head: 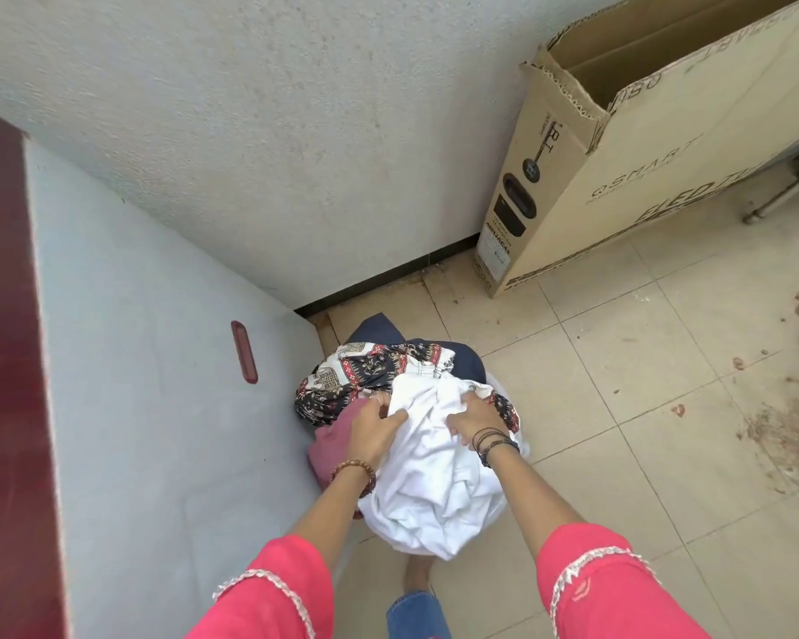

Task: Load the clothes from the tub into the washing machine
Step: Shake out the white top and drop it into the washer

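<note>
A heap of clothes lies on the floor beside the washing machine, whose grey side panel and dark red top fill the left. On top is a white garment. Under it lie a dark patterned cloth, a pink piece and a navy piece. The tub itself is hidden under the heap. My left hand grips the white garment at its left edge. My right hand grips a fold of the same garment on its right.
A tall open cardboard box leans against the wall at the back right. The tiled floor shows dirt and debris on the right. A metal leg stands at the far right. My foot is below the heap.
</note>
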Tool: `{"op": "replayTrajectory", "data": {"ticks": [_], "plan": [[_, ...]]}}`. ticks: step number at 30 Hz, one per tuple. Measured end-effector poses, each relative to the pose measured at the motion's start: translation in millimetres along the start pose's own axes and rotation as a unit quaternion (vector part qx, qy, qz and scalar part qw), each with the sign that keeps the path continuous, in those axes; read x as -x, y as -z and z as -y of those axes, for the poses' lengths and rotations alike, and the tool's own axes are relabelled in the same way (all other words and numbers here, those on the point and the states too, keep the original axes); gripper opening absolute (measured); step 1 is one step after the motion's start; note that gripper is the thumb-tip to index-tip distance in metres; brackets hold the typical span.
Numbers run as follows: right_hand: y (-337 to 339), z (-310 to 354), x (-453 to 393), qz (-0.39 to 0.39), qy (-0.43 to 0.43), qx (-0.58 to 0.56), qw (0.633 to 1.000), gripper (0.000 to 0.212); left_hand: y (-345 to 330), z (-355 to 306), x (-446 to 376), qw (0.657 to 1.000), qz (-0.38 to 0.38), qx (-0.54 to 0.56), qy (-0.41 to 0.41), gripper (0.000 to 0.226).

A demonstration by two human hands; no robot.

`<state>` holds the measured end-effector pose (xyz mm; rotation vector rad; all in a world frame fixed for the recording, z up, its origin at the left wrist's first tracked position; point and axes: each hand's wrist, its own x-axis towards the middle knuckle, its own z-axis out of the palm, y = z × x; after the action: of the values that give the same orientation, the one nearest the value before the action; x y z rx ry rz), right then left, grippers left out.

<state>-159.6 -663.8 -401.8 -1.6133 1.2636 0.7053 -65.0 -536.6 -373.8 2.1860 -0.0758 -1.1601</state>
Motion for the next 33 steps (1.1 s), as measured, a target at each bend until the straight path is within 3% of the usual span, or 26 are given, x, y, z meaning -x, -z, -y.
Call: {"op": "replayTrajectory", "data": {"ticks": [1, 4, 8, 12, 16, 22, 25, 29, 33], "plan": [[-1, 0, 7, 0.002, 0.008, 0.011, 1.0, 0.011, 2, -1, 5, 0.999, 0.012, 0.043, 0.004, 0.016], [-5, -2, 22, -0.034, 0.03, -0.003, 0.999, 0.031, 10, -8, 16, 0.987, 0.022, 0.157, 0.024, 0.015], [0, 7, 55, -0.104, 0.093, -0.085, 0.987, 0.023, 24, -24, 34, 0.97, -0.052, 0.236, 0.03, 0.026], [9, 28, 98, -0.192, 0.14, -0.163, 0.958, 0.039, 38, -57, 67, 0.941, -0.116, 0.318, 0.01, 0.023], [21, 51, 147, -0.225, 0.165, -0.221, 0.935, 0.03, 54, -86, 102, 0.899, -0.125, 0.419, -0.005, 0.02], [38, 85, 229, -0.253, 0.223, -0.317, 0.886, 0.019, 92, -120, 158, 0.87, -0.143, 0.469, -0.051, 0.002], [48, 112, 278, -0.272, 0.256, -0.361, 0.855, 0.015, 111, -142, 198, 0.852, -0.121, 0.505, -0.059, 0.006], [46, 153, 345, -0.274, 0.307, -0.385, 0.826, 0.029, 150, -164, 260, 0.832, -0.034, 0.543, -0.11, 0.007], [42, 199, 425, -0.254, 0.384, -0.425, 0.78, 0.01, 216, -187, 321, 0.818, 0.008, 0.542, -0.192, 0.01]]}}
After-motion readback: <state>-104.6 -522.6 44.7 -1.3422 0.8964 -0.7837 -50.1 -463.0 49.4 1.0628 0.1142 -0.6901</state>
